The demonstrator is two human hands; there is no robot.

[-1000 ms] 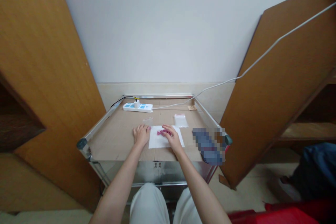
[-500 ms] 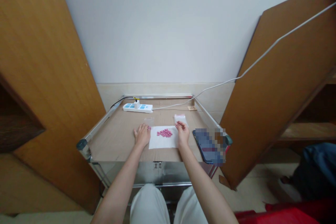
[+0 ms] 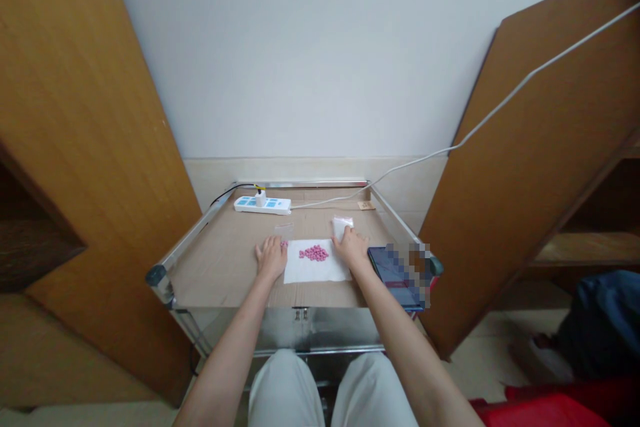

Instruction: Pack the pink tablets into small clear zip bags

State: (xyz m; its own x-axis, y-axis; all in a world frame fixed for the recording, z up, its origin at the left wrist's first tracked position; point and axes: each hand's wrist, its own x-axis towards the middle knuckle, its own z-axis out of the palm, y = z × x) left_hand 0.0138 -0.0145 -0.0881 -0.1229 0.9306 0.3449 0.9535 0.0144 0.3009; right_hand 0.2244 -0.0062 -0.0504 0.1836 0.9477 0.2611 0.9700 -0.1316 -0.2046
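Note:
Palm down, my left hand (image 3: 271, 257) lies on the cardboard surface, its thumb spread and its fingers at the left edge of a white sheet (image 3: 305, 275). Just beyond its fingertips is a small clear bag (image 3: 284, 229), with a few pink pieces (image 3: 284, 244) at its near end. A heap of small pink pellets (image 3: 316, 253) sits in the middle of the sheet. My right hand (image 3: 352, 247) is at the sheet's right edge, fingers apart, touching the near end of a stack of clear plastic bags (image 3: 342, 223). Its fingertips are partly hidden.
A white power strip (image 3: 263, 205) with a plug stands at the back left, and its white cable (image 3: 330, 201) runs off to the right. A dark phone (image 3: 395, 277), partly blurred, lies right of my right hand. Metal rails (image 3: 400, 217) border the cardboard-covered cart top.
My right hand has moved right and turned palm down, its raised, pinched fingers now spread by the bag stack. My left hand has stayed in place.

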